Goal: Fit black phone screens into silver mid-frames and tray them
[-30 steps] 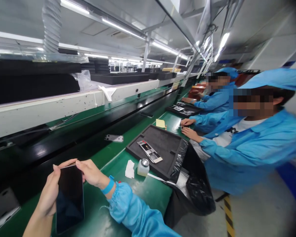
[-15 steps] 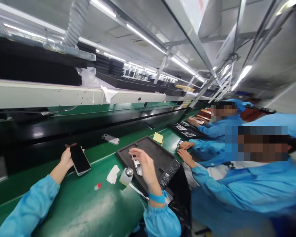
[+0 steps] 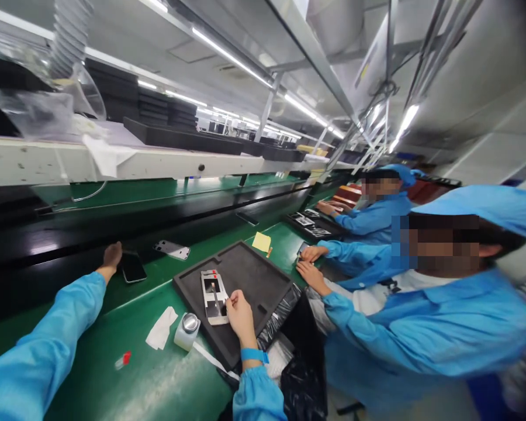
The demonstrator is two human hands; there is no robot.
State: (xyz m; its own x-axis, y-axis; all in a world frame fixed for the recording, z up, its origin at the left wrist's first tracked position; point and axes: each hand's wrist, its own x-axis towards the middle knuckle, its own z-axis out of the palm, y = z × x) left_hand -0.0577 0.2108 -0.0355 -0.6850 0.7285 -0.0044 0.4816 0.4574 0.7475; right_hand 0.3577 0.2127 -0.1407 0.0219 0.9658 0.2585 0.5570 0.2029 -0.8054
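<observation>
My left hand (image 3: 112, 256) is at the far edge of the green bench, beside a dark-screened smartphone (image 3: 134, 268). Its fingers are blurred and partly hidden, so I cannot tell whether they still grip the phone's edge. My right hand (image 3: 240, 310) is over a black foam tray (image 3: 254, 269), thumb and fingers pinched together. Whatever is in the pinch is too small to make out. Just left of those fingertips, silver phone-shaped parts (image 3: 214, 297) with red marks lie in the tray. A grey phone back panel (image 3: 172, 249) rests on the bench between my hands.
A pump bottle (image 3: 187, 331), a white wipe (image 3: 161, 328) and a red-and-clear scrap (image 3: 123, 359) lie in front of the tray. Beyond it are a yellow pad (image 3: 261, 241) and another dark phone (image 3: 247, 218). A co-worker (image 3: 377, 316) sits to the right. A shelf (image 3: 158, 159) spans above.
My left hand has moved away from me with the phone, which is now at the bench's far edge. The right hand has lowered and its spread fingers have closed into a pinch.
</observation>
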